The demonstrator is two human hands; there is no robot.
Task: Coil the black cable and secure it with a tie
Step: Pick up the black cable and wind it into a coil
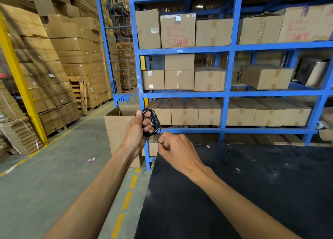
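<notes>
The black cable [154, 120] is wound into a small oval coil of several loops, held upright in the air above the far left corner of the black table [252, 184]. My left hand [137, 129] grips the coil, fingers through its middle and thumb up along its left side. My right hand [175, 148] sits just below and to the right, fingers pinched on a loose strand that drops from the coil's lower right. I see no tie; if one is there, my fingers hide it.
Blue steel shelving [228, 94] loaded with cardboard boxes stands right behind the table. An open carton [117, 129] sits on the floor at the table's far left corner. Stacked cartons and a yellow post [23, 94] line the aisle on the left.
</notes>
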